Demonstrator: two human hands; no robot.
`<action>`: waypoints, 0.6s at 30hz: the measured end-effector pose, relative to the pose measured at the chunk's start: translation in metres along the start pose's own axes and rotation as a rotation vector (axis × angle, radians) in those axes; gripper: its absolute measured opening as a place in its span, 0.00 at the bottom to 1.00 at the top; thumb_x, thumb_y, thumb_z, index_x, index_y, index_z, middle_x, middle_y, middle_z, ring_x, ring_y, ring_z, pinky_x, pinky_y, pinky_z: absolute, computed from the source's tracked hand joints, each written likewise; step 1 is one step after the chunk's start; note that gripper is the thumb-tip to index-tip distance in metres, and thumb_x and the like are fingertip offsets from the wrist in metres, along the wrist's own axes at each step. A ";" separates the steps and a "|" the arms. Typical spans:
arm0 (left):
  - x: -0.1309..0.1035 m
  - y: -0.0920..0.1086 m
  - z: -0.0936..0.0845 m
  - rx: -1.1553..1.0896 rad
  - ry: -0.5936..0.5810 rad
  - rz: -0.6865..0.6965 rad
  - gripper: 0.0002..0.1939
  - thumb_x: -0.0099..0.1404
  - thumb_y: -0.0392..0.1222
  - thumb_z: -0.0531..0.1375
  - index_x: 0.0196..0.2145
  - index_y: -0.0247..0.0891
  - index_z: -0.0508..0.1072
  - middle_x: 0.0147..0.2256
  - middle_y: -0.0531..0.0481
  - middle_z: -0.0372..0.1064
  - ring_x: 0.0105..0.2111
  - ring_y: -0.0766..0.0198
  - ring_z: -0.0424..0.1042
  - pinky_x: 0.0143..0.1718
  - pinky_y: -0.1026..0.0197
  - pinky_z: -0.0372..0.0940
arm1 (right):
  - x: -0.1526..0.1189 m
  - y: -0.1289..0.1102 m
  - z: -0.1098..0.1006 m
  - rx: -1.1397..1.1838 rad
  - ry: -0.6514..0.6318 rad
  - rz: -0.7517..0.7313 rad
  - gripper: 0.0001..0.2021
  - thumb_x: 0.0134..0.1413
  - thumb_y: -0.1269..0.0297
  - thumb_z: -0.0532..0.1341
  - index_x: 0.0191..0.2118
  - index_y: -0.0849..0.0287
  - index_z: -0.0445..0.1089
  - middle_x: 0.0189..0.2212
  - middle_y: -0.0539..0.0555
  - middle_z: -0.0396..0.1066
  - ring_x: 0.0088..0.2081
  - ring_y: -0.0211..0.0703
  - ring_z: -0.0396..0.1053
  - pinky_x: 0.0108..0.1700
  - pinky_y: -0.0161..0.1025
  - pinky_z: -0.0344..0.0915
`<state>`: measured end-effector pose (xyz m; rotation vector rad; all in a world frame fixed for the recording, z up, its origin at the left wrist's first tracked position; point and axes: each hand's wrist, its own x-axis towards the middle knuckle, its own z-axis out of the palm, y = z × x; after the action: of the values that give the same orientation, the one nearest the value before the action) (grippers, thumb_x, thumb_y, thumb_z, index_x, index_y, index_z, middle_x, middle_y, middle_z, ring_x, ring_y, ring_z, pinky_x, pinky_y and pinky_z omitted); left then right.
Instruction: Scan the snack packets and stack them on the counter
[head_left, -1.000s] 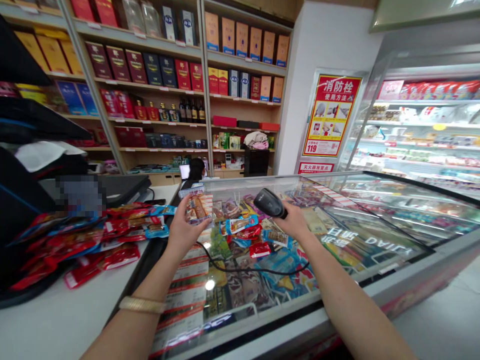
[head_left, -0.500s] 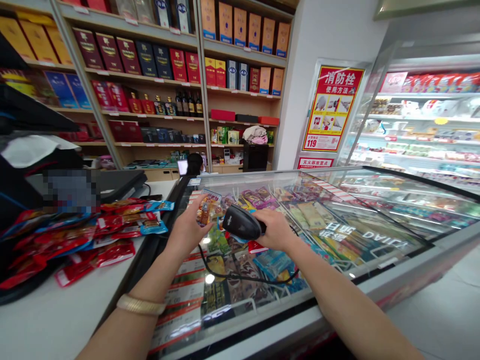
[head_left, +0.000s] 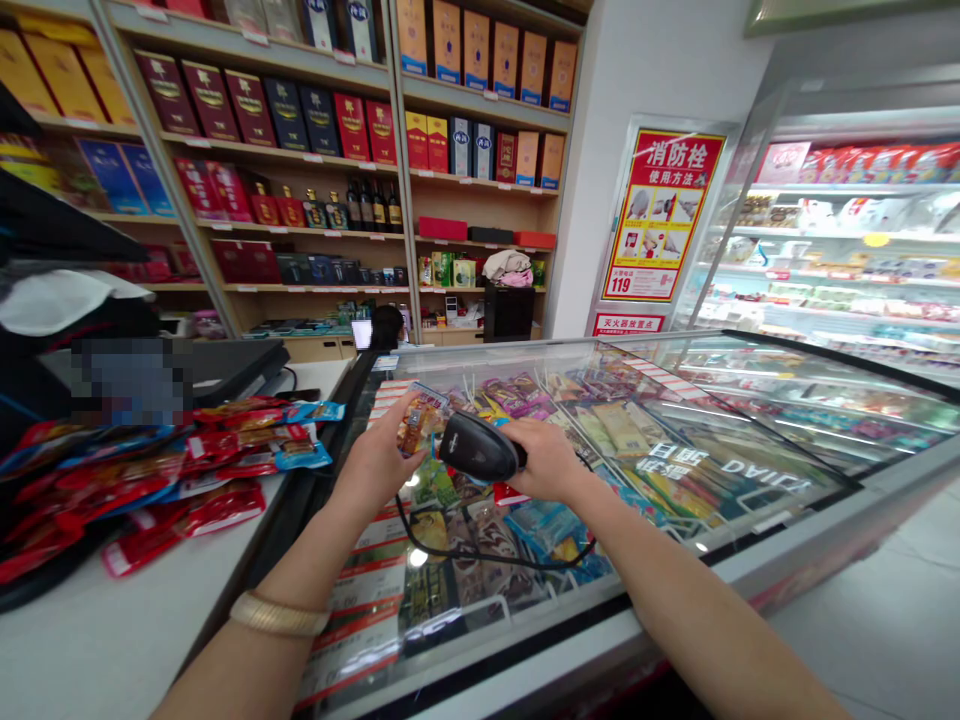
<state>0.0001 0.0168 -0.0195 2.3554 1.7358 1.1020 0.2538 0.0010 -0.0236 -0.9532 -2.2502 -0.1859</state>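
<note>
My right hand (head_left: 546,457) is closed round the handle of a black barcode scanner (head_left: 477,446), whose head points left. A black cable (head_left: 480,556) loops from it over the glass-topped freezer (head_left: 517,620). Left of the scanner, my left hand (head_left: 376,450) grips a small snack packet (head_left: 421,418) between thumb and fingers, holding it up in front of the scanner's head. A bit of red wrapper (head_left: 508,494) shows just under the scanner; what it belongs to is hidden. Through the glass, several packaged ice creams are visible beneath both hands.
On the white counter (head_left: 142,640) at the left lies a pile of red and blue snack packets (head_left: 225,450). Behind are shelves (head_left: 300,150) of boxes and bottles. A person's head (head_left: 387,327) shows beyond the freezer. A lit display fridge (head_left: 847,240) stands at the right.
The view has shifted very slightly. Both hands keep their grip, with the packet and scanner almost in the same place; the packet looks slightly tilted.
</note>
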 end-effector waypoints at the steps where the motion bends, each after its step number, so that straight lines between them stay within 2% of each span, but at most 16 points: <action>1: 0.000 0.000 0.000 -0.002 0.003 0.004 0.41 0.53 0.37 0.65 0.64 0.42 0.59 0.53 0.44 0.72 0.51 0.49 0.73 0.50 0.54 0.68 | 0.000 0.000 0.000 0.001 0.001 -0.001 0.12 0.44 0.63 0.63 0.38 0.57 0.72 0.33 0.55 0.77 0.36 0.47 0.73 0.39 0.38 0.66; 8: -0.001 -0.006 0.004 -0.085 0.039 0.055 0.39 0.55 0.40 0.63 0.63 0.39 0.59 0.58 0.42 0.66 0.56 0.50 0.68 0.56 0.51 0.64 | -0.001 0.007 -0.001 0.041 0.060 0.014 0.13 0.44 0.63 0.63 0.40 0.57 0.73 0.33 0.55 0.76 0.36 0.46 0.73 0.40 0.38 0.66; 11: -0.002 -0.003 0.014 -0.183 0.089 0.051 0.38 0.59 0.44 0.60 0.65 0.36 0.56 0.63 0.38 0.59 0.62 0.50 0.60 0.61 0.49 0.57 | -0.004 0.026 -0.009 0.004 0.155 0.144 0.14 0.44 0.62 0.63 0.40 0.57 0.73 0.35 0.56 0.77 0.37 0.48 0.73 0.41 0.39 0.66; 13: -0.003 0.005 0.025 -0.270 0.046 0.031 0.38 0.62 0.46 0.57 0.67 0.35 0.51 0.64 0.37 0.56 0.65 0.51 0.55 0.63 0.48 0.54 | -0.008 0.043 -0.016 -0.038 0.221 0.314 0.13 0.45 0.61 0.63 0.39 0.58 0.74 0.34 0.56 0.77 0.35 0.49 0.73 0.38 0.39 0.66; 15: -0.004 0.015 0.040 -0.341 -0.053 0.033 0.39 0.64 0.47 0.55 0.69 0.36 0.47 0.65 0.37 0.54 0.66 0.53 0.51 0.65 0.47 0.51 | -0.011 0.058 -0.023 -0.076 0.256 0.470 0.13 0.46 0.60 0.61 0.39 0.58 0.74 0.32 0.56 0.77 0.33 0.50 0.73 0.35 0.39 0.65; 18: -0.007 0.032 0.062 -0.345 -0.189 0.090 0.42 0.64 0.46 0.55 0.70 0.32 0.43 0.68 0.32 0.46 0.68 0.51 0.45 0.65 0.46 0.48 | -0.016 0.072 -0.029 -0.139 0.329 0.616 0.13 0.48 0.58 0.60 0.38 0.58 0.74 0.33 0.57 0.77 0.37 0.52 0.74 0.37 0.39 0.65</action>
<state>0.0590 0.0225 -0.0568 2.2545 1.2736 1.0506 0.3263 0.0333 -0.0207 -1.5188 -1.5803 -0.2032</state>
